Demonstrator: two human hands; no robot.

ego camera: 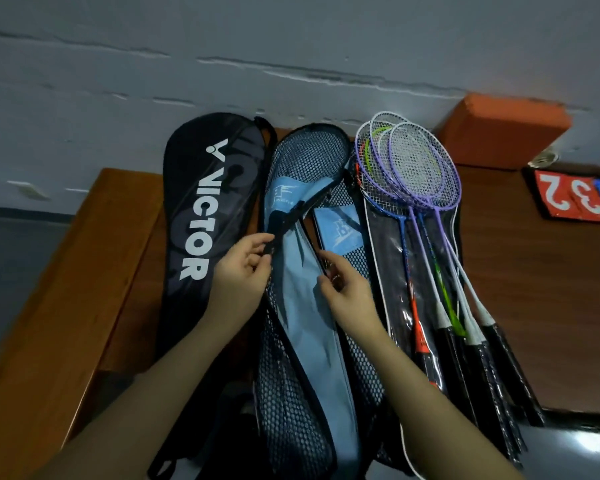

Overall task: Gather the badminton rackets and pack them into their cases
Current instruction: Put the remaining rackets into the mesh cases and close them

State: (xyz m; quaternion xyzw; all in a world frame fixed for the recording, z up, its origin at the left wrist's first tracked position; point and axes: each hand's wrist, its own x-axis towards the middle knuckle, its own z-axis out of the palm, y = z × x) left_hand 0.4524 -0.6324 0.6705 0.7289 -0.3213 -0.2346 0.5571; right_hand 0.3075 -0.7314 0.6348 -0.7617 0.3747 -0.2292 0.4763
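A light-blue and black mesh racket case (300,306) lies in the middle of the wooden bench, its zipped flap partly folded back. My left hand (241,271) pinches the black zipper edge of the flap. My right hand (343,289) pinches something small at the case's opening, likely the zipper pull. Left of it lies a black case (201,220) printed VICTOR. To the right, several rackets (420,202) with purple, blue and white frames lie fanned on a clear plastic cover (392,271), black grips toward me.
The brown wooden bench (534,289) stands against a grey wall. An orange block (503,129) sits at the back right. A red and blue flip scoreboard (575,199) lies at the right edge. The floor drops away on the left.
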